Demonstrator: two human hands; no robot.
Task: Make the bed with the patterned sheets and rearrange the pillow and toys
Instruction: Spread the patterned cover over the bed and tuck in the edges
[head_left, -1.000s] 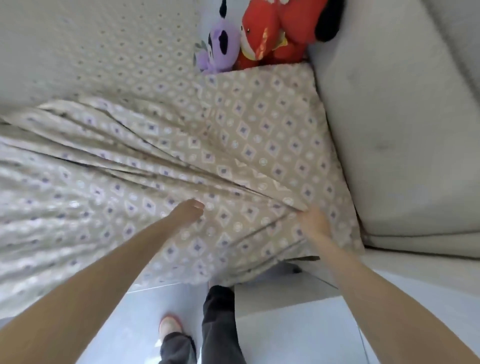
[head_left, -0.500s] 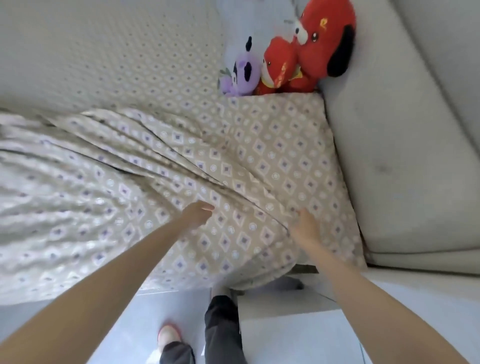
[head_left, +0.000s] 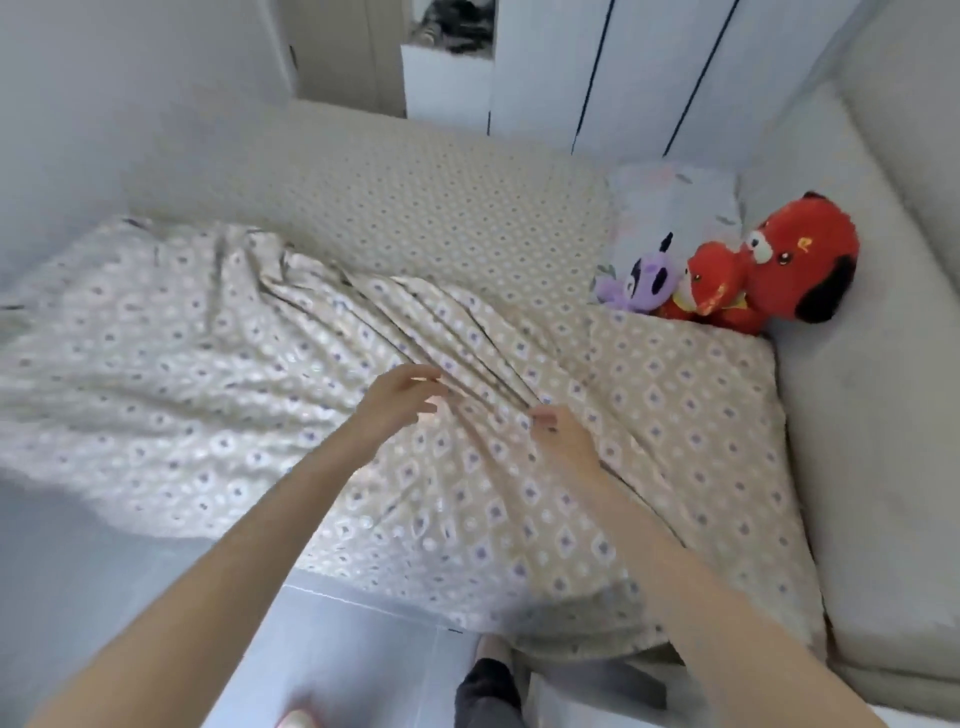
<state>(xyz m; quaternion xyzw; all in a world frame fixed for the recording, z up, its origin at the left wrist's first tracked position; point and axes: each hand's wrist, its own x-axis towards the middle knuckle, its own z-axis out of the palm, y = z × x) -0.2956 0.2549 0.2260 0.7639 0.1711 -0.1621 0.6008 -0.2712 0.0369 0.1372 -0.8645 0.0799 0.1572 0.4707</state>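
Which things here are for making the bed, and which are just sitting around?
For the job: patterned sheet, pillow, purple toy, small red toy, big red toy, left hand over the sheet, right hand pinching a fold.

Just there: white cupboard doors, grey padded panel, floor.

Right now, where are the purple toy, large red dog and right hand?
purple toy (head_left: 644, 280), head view, its face.
large red dog (head_left: 800, 260), head view, its head.
right hand (head_left: 561, 436), head view, its back, gripping the sheet (head_left: 675, 415).
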